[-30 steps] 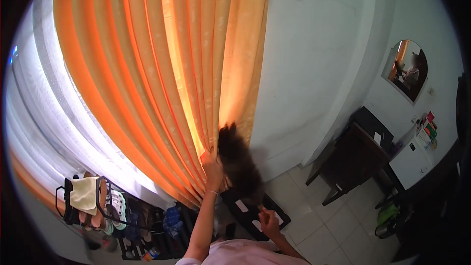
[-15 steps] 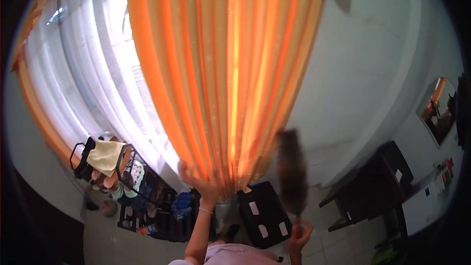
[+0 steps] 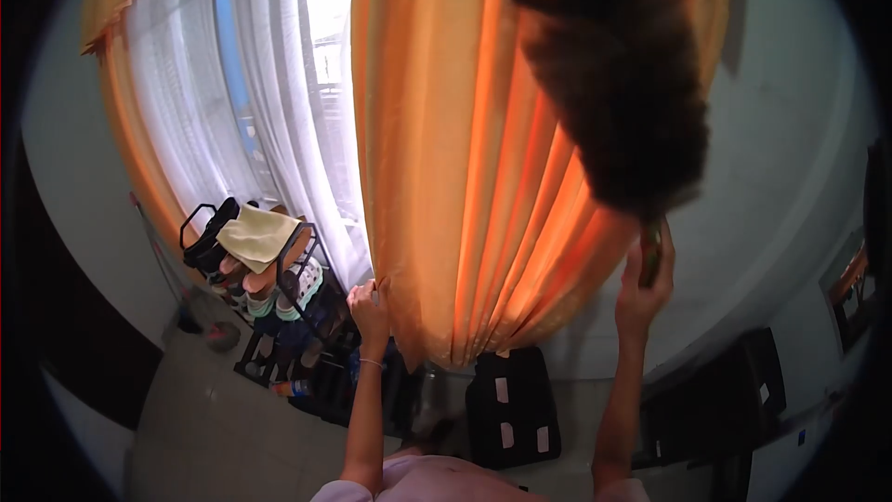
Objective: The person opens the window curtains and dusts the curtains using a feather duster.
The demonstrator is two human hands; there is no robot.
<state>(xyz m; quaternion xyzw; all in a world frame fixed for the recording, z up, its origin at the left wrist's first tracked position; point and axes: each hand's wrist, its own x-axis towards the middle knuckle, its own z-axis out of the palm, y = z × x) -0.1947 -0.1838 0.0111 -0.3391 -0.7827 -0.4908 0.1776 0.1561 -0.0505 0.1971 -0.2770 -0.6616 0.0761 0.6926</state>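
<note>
A person's right hand [image 3: 648,284] grips a fluffy duster [image 3: 623,84], just swung up across the orange curtain [image 3: 418,177], apparently bringing bristles to fabric; the left hand [image 3: 369,305] pinches the curtain's window-side edge. Beyond, a black case [image 3: 520,409] and shoe rack [image 3: 251,360] stand on tiled floor [image 3: 214,437], near sheer white curtains [image 3: 186,84].

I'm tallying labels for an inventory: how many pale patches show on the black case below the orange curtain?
3: an upper patch, a lower-left patch and a lower-right patch. The far side of the black case is hidden and may have more.
</note>
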